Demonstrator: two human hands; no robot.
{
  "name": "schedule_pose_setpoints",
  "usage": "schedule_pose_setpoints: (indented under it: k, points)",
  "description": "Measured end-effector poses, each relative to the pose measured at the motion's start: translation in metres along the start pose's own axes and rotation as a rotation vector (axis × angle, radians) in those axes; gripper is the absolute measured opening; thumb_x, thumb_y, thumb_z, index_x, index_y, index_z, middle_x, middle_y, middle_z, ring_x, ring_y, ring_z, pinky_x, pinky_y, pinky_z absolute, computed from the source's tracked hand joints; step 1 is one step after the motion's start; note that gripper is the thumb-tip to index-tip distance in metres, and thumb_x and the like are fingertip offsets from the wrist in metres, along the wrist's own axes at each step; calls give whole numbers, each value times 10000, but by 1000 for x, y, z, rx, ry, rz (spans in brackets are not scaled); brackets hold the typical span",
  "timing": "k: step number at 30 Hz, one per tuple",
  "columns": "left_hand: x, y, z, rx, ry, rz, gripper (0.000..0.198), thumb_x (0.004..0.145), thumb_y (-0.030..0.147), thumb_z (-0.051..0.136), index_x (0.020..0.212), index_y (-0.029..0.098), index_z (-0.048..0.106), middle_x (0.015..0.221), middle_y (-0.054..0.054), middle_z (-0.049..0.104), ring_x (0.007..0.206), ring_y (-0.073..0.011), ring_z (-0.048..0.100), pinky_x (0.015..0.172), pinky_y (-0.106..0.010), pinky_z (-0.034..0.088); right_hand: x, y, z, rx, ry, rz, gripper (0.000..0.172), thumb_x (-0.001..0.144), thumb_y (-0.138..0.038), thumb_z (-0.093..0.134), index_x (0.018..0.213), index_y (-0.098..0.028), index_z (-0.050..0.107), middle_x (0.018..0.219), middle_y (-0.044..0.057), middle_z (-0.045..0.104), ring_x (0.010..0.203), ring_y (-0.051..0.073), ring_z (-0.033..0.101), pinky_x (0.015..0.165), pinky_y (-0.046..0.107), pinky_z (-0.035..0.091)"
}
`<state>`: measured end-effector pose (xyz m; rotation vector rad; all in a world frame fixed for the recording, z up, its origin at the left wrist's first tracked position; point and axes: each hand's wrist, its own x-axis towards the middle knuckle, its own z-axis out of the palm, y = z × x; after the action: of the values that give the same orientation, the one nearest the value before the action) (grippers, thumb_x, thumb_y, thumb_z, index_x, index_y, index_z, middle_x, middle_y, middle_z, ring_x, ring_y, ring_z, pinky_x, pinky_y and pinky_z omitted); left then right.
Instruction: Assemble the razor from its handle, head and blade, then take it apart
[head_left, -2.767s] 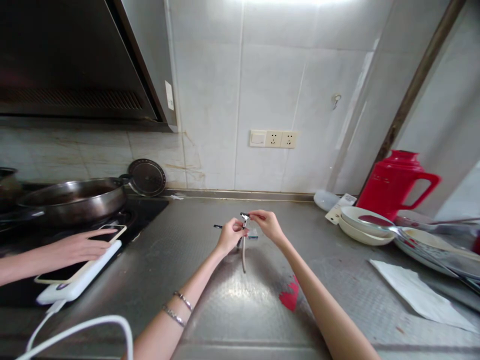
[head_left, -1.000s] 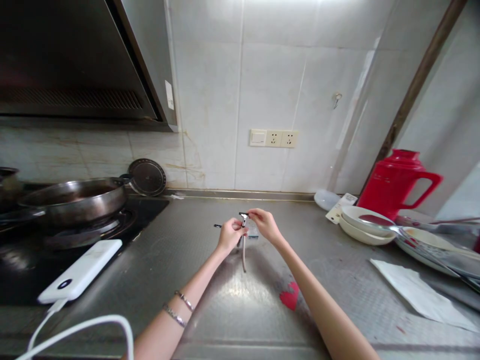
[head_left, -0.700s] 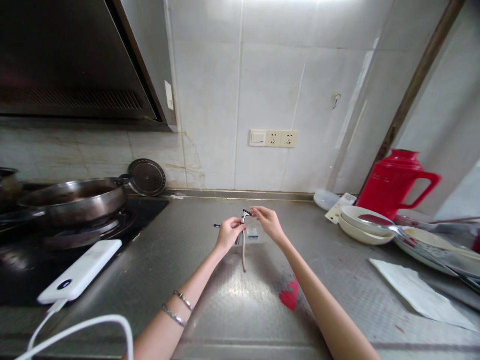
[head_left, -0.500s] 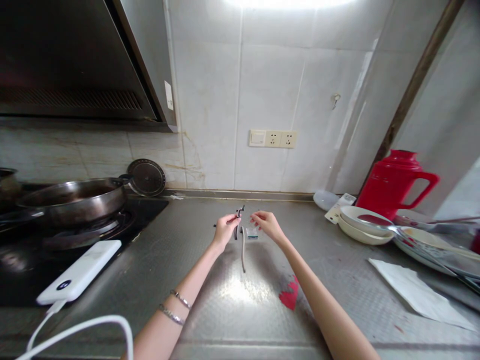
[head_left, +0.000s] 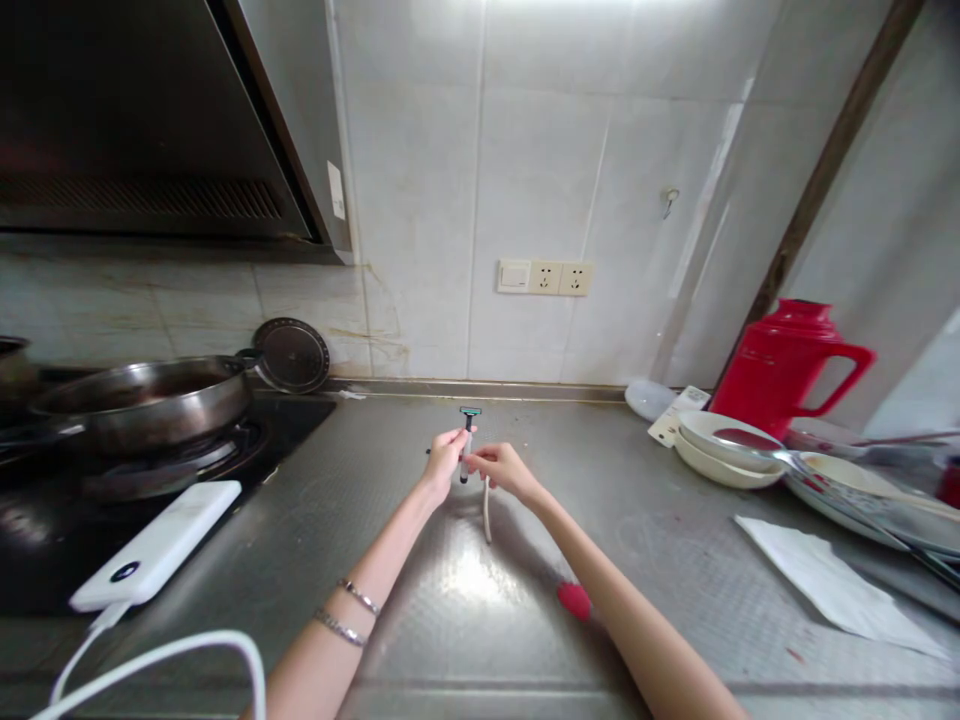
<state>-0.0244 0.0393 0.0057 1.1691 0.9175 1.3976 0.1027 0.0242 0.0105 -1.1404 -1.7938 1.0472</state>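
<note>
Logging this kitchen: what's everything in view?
razor: 1, green head, centre
cord: 1, beige, centre
patch: 1, red, front
counter: 1, grey, centre
hob: 1, black, left
power bank: 1, white, left
cable: 1, white, left
pan: 1, silver, on hob
pot: 1, grey, left
disc: 1, dark, back
hood: 1, dark, upper left
socket panel: 1, cream, back
hook: 1, pale, back
dish: 1, whitish, back
flask: 1, red, right
bowls: 2, white, right
plate: 1, white, right
card: 1, white, beside bowls
paper: 1, white, right
bracelets: 2, silver, left forearm
left hand: 1, holding razor
right hand: 1, at razor
</note>
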Motion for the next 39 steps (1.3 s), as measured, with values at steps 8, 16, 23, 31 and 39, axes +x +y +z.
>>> schedule_pose_setpoints:
  k: [8, 16, 23, 31, 39]
  points:
    - [3, 0, -7, 171, 88, -140, 306, 665, 379, 575, 799, 120, 670, 697, -42, 628, 575, -120, 534, 509, -221, 385, 3, 4, 6, -248, 112, 32, 278, 705, -314, 522, 510, -124, 579, 434, -38, 435, 448, 59, 381, 423, 172, 244]
    - [21, 4, -43, 679, 327, 167, 229, 707, 254, 471, 671, 151, 673, 699, -52, 676, 791, -207, 606, 665, -252, 421, 3, 6, 12, -541, 129, 182, 257, 620, -226, 538, 390, -155, 448, 386, -45, 330, 407, 59, 327, 405, 205, 187]
    - [22, -3, -51, 890, 331, 121, 207, 709, 231, 513, 738, 146, 699, 793, -88, 703, 795, -199, 627, 696, -249, 420, 1, 3, 20, -727, 164, 245, 205, 629, -332, 562, 663, -146, 639, 643, 90, 639, 559, 154, 567, 433, 206, 292]
    - [21, -2, -55, 1112, 335, 40, 242, 737, 298, 557, 881, 161, 695, 973, -115, 682, 912, -217, 607, 761, -267, 402, -4, -2, 23, -808, 131, 232, 239, 628, -291, 564, 775, -137, 673, 742, 146, 679, 666, 232, 636, 471, 234, 371]
    - [11, -6, -51, 1487, 291, 1, 374, 736, 470, 549, 890, 154, 678, 1021, -163, 634, 1007, -307, 529, 800, -351, 381, 0, 0, 11, -794, 199, 210, 183, 673, -306, 569, 692, -148, 660, 698, 134, 668, 631, 216, 635, 462, 223, 335]
